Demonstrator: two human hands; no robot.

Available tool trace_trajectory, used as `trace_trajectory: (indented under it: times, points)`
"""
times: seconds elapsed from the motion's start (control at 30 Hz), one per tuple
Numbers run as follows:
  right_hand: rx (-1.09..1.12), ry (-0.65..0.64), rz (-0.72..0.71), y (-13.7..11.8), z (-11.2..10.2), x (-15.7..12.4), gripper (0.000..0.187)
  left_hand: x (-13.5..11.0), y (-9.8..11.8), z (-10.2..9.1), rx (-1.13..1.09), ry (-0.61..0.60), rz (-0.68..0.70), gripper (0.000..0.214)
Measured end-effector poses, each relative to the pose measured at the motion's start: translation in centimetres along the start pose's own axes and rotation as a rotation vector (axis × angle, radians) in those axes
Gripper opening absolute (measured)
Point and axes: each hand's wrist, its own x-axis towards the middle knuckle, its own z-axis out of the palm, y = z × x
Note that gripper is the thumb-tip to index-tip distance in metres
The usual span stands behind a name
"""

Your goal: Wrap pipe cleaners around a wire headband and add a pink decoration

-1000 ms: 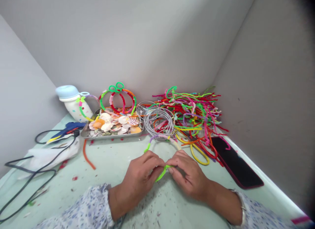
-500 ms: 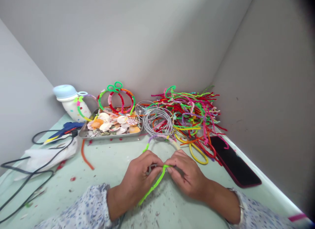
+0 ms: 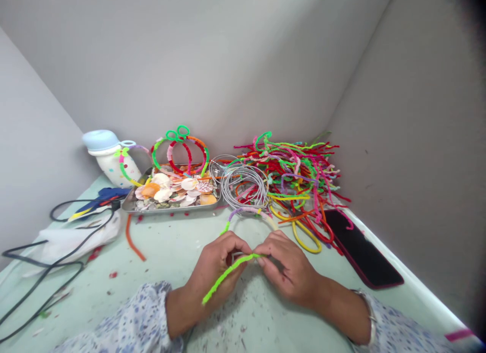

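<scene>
Head: shell tray (image 3: pixel 167 210) beyond pipe cleaner (image 3: pixel 224 277)

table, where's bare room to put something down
Bare table lies between the orange pipe cleaner and the left hand, and between the right hand and phone. The back is crowded: shell tray, wire rings, pipe cleaner pile. Both hands pinch the lime pipe cleaner.

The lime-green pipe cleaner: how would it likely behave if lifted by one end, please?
Probably holds its shape: the pipe cleaner juts unsupported past the left hand. Likely bendable, judging by curled ones in the pile. Fuzzy, so hardly slippery.
</scene>
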Motion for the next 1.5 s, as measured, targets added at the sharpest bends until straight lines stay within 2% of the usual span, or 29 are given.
trace_trajectory:
  times: [0.27, 0.67, 0.97, 1.23, 1.43, 1.5]
  points:
    - [-0.019, -0.012, -0.011, 0.1, 0.1, 0.0, 0.013, -0.1, 0.3, 0.1, -0.014, 0.011, -0.087, 0.012]
    - [-0.052, 0.002, -0.013, 0.2, 0.1, 0.0, 0.013, -0.6, 0.4, 0.4, 0.007, 0.028, -0.109, 0.009]
    - [-0.064, -0.021, -0.023, 0.0, 0.1, 0.0, 0.013, -0.2, 1.2, 0.1, 0.033, -0.006, -0.158, 0.015]
    - [-0.094, -0.027, -0.051, 0.1, 0.2, 0.1, 0.013, -0.2, 1.2, 0.2, -0.098, -0.049, -0.314, 0.020]
    - [-0.096, -0.016, -0.031, 0.2, 0.2, 0.0, 0.012, -0.1, 1.1, 0.4, -0.073, -0.030, -0.265, 0.025]
    - [-0.098, -0.022, -0.039, 0.1, 0.2, 0.0, 0.012, -0.1, 1.1, 0.4, -0.069, -0.026, -0.286, 0.027]
